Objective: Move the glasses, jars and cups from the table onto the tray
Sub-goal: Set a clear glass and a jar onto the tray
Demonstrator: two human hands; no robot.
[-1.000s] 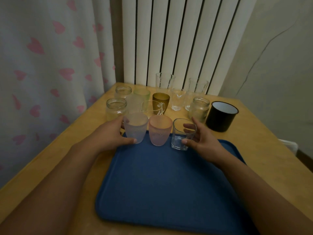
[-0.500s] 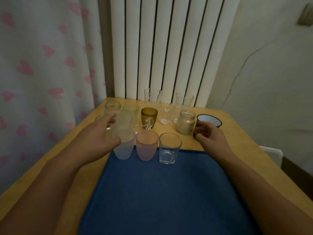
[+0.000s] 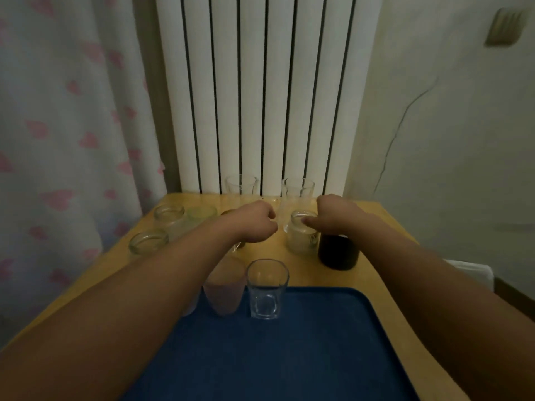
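— Changed since half a second ago?

— Yes. Finding the left hand (image 3: 254,224) off the frosted cup and reaching deeper, past the amber glass (image 3: 228,212), fingers curled; cannot tell whether gripping anything. Finding the right hand (image 3: 333,215) off the black cup (image 3: 338,251) and over the jar (image 3: 302,235), one finger touching its rim; cannot tell about a real grip there either.

— Meaning for the task?

— Reads as placing done, next pick-up starting. Counting the pink cup (image 3: 224,285) and the clear glass (image 3: 267,287) upright at the far edge of the tray (image 3: 318,342); frosted cup hidden behind the left forearm.

— Left to move?

— Plenty on the table (image 3: 373,227): two left jars (image 3: 148,241), the green glass (image 3: 201,212), two tall glasses (image 3: 241,185) at the back.

— Against a second ago?

— Then clasping the frosted cup and the clear glass at the tray's edge; now free of both.
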